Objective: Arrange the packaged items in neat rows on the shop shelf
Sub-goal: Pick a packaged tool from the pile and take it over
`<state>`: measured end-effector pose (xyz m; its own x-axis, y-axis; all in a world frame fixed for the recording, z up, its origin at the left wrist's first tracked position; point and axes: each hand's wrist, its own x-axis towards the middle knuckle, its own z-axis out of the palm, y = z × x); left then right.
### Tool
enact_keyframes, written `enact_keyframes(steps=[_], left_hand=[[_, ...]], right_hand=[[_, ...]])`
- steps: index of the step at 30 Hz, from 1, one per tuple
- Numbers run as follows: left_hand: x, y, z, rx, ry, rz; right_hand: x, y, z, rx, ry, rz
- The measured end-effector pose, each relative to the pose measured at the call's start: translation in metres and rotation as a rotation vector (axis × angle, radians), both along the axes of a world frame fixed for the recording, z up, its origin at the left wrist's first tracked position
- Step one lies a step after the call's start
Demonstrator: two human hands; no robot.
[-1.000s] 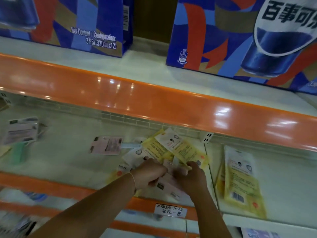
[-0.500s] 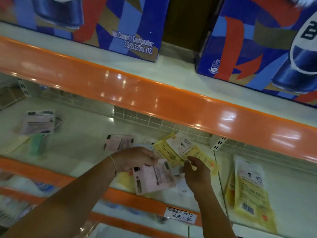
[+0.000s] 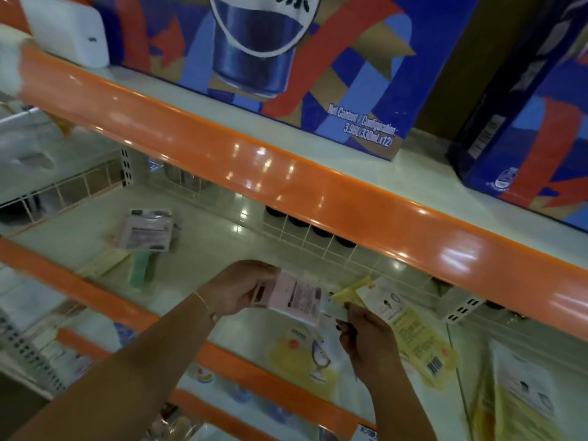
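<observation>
The left hand (image 3: 237,289) grips a pink-and-white packet (image 3: 294,296) by its left end, fingers curled round the edge, and holds it flat above the middle shelf (image 3: 206,237), printed side up. A thin bracelet (image 3: 205,305) circles that wrist. Just to the right, the right hand (image 3: 366,337) is curled with its fingertips at a small pale packet edge (image 3: 334,310) that sits beside the pink packet's right end; it seems to pinch this, though blur makes the grip hard to read. The two hands are near each other, the pink packet between them.

Directly behind the right hand lies a yellow packet (image 3: 410,329) with a white top and a barcode at its lower end, slanted on the shelf, overlapping another yellow one beneath it. Below the hands, a yellow packet with a round picture (image 3: 302,354) lies flat near the shelf's front edge. Further right, past a wire divider (image 3: 453,354), a stack of yellow-and-white packets (image 3: 521,396) lies on the next section.

Well to the left on the same shelf rest another pink packet (image 3: 146,230), a green item (image 3: 141,270) just in front of it, and a pale yellow packet (image 3: 105,262) beside that.

Above, an orange shelf lip (image 3: 318,189) fronts the upper shelf, which carries blue cola cartons (image 3: 286,65) and a white box (image 3: 68,30) at the far left.
</observation>
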<state>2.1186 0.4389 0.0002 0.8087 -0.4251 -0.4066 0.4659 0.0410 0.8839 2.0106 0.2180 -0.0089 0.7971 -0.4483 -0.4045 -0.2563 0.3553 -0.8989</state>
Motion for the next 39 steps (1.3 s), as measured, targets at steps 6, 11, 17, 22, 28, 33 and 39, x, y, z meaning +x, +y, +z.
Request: enact_keyframes(steps=[6, 11, 17, 22, 28, 33, 39], left_hand=[[0.011, 0.025, 0.001, -0.134, 0.022, 0.104], [0.024, 0.054, 0.001, -0.118, -0.035, 0.180], [0.038, 0.088, -0.011, 0.078, -0.043, 0.258], [0.041, 0.119, -0.008, 0.231, -0.147, 0.366], [0.045, 0.170, -0.001, 0.586, -0.418, 0.508], [0.046, 0.222, -0.008, 0.767, -0.405, 0.557], [0.049, 0.247, -0.028, 0.665, -0.345, 0.620]], right_hand=[[0.013, 0.037, 0.003, 0.022, 0.029, 0.084], [0.018, 0.071, 0.008, -0.308, 0.124, 0.490], [0.030, 0.126, 0.011, -0.916, 0.111, 0.671], [0.048, 0.170, 0.011, -1.119, 0.067, 0.763], [0.083, 0.216, -0.004, -1.087, 0.030, 0.715], [0.115, 0.261, -0.005, -1.041, -0.016, 0.678], [0.151, 0.308, 0.002, -1.059, 0.007, 0.701]])
